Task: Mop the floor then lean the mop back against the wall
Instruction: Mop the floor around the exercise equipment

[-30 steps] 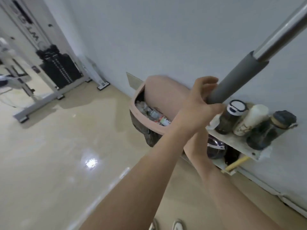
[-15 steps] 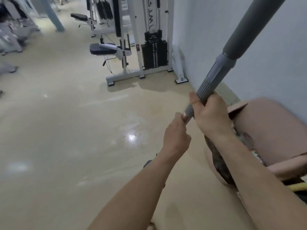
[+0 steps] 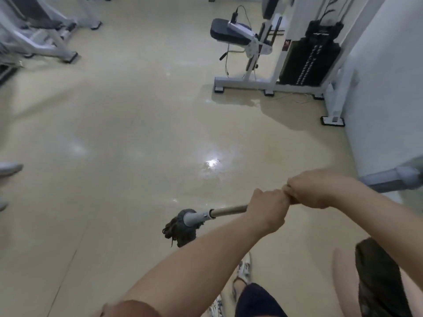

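The mop has a dark stringy head (image 3: pixel 179 227) resting on the beige floor (image 3: pixel 128 143) just ahead of my feet. Its metal pole (image 3: pixel 229 211) slants up to the right, ending in a grey grip (image 3: pixel 389 179) near the wall (image 3: pixel 389 88). My left hand (image 3: pixel 266 210) is closed around the pole, lower down. My right hand (image 3: pixel 320 188) grips the pole right behind it, the two fists touching. The pole between them is hidden by my fingers.
A white weight-stack gym machine (image 3: pixel 306 56) with a dark padded seat (image 3: pixel 226 30) stands ahead by the wall. More grey machines (image 3: pixel 39 35) stand at the far left. A pink bin with a dark liner (image 3: pixel 380 277) is at my lower right. My sneakers (image 3: pixel 242 273) show below.
My view has swung from the wall and bin to the open floor. The mop has tipped from nearly upright to a low slant, its head now visible on the floor; both hands keep their grip.
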`<action>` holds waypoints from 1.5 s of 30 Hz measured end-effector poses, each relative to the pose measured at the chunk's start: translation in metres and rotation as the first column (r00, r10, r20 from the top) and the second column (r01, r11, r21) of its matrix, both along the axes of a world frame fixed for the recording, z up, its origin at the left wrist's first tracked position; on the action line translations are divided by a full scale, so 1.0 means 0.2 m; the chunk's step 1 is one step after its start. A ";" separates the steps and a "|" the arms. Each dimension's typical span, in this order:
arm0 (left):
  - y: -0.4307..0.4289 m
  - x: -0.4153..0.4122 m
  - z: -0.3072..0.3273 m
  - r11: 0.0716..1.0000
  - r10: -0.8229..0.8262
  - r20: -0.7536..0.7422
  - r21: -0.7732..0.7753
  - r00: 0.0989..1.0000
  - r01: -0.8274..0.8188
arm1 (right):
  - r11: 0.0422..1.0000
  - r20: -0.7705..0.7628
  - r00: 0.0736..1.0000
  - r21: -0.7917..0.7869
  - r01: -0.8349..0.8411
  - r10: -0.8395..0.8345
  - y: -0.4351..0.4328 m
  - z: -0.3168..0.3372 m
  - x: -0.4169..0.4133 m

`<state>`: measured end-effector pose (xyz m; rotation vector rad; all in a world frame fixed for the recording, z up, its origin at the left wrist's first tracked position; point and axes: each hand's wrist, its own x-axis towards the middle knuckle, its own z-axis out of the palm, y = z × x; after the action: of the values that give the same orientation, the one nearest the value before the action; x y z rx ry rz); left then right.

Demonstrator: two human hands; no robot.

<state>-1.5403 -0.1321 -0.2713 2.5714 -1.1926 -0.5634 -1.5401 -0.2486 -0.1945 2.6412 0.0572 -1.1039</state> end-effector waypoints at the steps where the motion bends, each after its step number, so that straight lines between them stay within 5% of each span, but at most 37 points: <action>1: 0.00 0.08 -0.03 1.000 -0.012 0.032 0.015 0.999 0.012 | 0.999 -0.056 0.997 0.029 0.046 -0.044 -0.02 -0.07 0.09; 3: 0.01 0.26 -0.12 0.999 -0.013 0.080 0.037 0.997 0.010 | 0.959 -0.139 0.965 0.148 0.242 -0.222 -0.06 -0.19 0.29; 6: 0.00 0.57 -0.26 0.991 0.028 0.091 0.132 0.995 -0.040 | 0.713 -0.347 0.798 0.364 0.599 -0.492 -0.11 -0.34 0.63; 10: -0.01 0.97 -0.45 0.970 0.148 -0.011 0.196 0.989 -0.143 | 0.467 -0.587 0.594 0.373 0.802 -0.550 -0.12 -0.54 1.06; 13: -0.01 1.20 -0.54 0.938 0.346 -0.173 0.096 0.922 -0.334 | 0.351 -0.636 0.483 0.333 0.875 -0.602 -0.12 -0.66 1.29; 14: -0.01 1.29 -0.56 0.883 0.463 -0.270 0.063 0.844 -0.465 | 0.306 -0.656 0.440 0.316 0.898 -0.614 -0.12 -0.68 1.36; 16: 0.00 1.48 -0.60 0.669 0.685 -0.485 0.123 0.543 -0.733 | 0.170 -0.696 0.320 0.278 0.946 -0.643 -0.11 -0.74 1.52; 19: 0.02 1.80 -0.68 0.413 0.677 -0.732 0.298 0.071 -0.861 | -0.105 -0.741 0.051 0.162 0.981 -0.670 -0.07 -0.83 1.78; 22: 0.03 2.11 -0.73 0.370 0.562 -0.825 0.317 -0.061 -0.873 | -0.280 -0.749 -0.110 0.104 0.954 -0.654 0.01 -0.95 2.10; 29: 0.12 2.92 -0.84 0.362 0.419 -0.898 0.304 -0.137 -0.881 | -0.396 -0.673 -0.168 0.201 0.896 -0.720 0.13 -1.11 2.99; 38: 0.07 4.02 -0.98 0.335 0.479 -0.856 0.384 -0.196 -0.860 | -0.512 -0.686 -0.212 0.268 0.816 -0.697 0.23 -1.27 4.10; 42: 0.05 4.57 -1.22 0.148 0.521 -0.804 0.416 -0.286 -0.897 | -0.545 -0.761 -0.119 0.336 0.768 -0.638 0.21 -1.40 4.60; 45: 0.01 4.97 -1.37 -0.007 0.546 -0.746 0.452 -0.382 -0.892 | -0.422 -0.791 -0.039 0.283 0.861 -0.610 0.16 -1.50 4.91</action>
<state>-0.5454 -0.1294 -0.5445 1.4879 0.9778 -0.8398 -0.5571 -0.2164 -0.4942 2.8536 -2.5229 -2.3542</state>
